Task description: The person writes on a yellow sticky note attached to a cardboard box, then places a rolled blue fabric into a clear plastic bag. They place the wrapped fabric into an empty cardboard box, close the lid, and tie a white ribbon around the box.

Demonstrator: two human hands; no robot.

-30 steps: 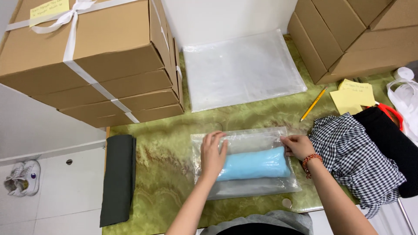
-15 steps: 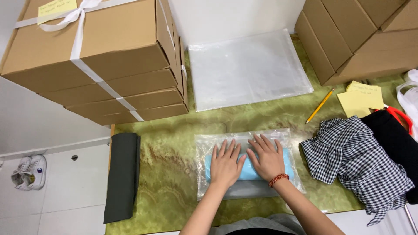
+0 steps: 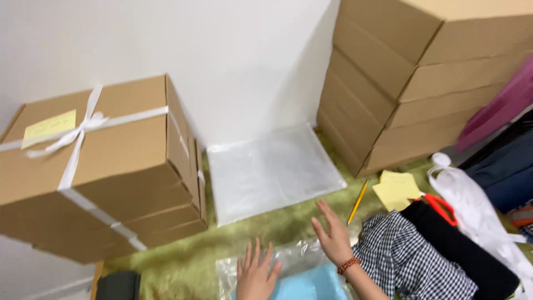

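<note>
A small packing room, likely home-run — stacked cardboard boxes (image 3: 422, 78) against a white wall (image 3: 222, 61), one ribbon-tied box (image 3: 100, 166), clear plastic bags (image 3: 272, 169), folded garments (image 3: 411, 261), sticky notes (image 3: 397, 189) and pencil (image 3: 357, 203) on a green-clothed bench (image 3: 183, 261).

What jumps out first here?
Two stacks of cardboard boxes flank the scene: the left stack is tied with white ribbon, the right stack stands taller against the wall. At the bottom, the left hand presses flat on a clear bag holding something light blue, while the right hand is raised just above it.
</note>
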